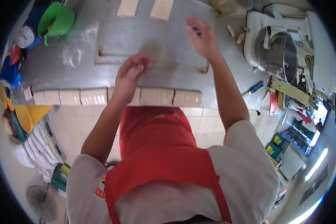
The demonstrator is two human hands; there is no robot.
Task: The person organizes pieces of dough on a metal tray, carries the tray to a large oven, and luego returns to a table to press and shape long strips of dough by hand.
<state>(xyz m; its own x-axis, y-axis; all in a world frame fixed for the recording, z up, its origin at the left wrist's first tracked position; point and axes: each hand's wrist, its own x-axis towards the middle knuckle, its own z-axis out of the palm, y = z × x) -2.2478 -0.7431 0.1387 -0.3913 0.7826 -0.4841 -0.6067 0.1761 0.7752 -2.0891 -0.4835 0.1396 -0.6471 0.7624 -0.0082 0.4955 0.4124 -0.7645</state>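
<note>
left hand [133, 71]: in mid-air above the near edge of a flat, rectangular grey metal tray [125, 35] with browned corners. fingers half curled, lying close together; blurred, cannot tell if they close on anything.

right hand [203, 39]: over the tray's right part, fingers curved; a dark patch shows between thumb and fingers, cannot tell whether it is a held thing or shadow.

two pale, flat, rectangular dough strips [161, 10] lie side by side, apart, at the tray's far part, cut off by the upper picture edge. a row of pale, glossy dough blocks [156, 97] runs along the near edge of the grey metal worktop [44, 71]; left forearm crosses above it.

right side: white stand mixer [252, 37] with steel bowl [287, 56]; blue-handled tool [256, 87] nearer. far left: green plastic pot [59, 20], beside a round white dial [25, 36].
</note>
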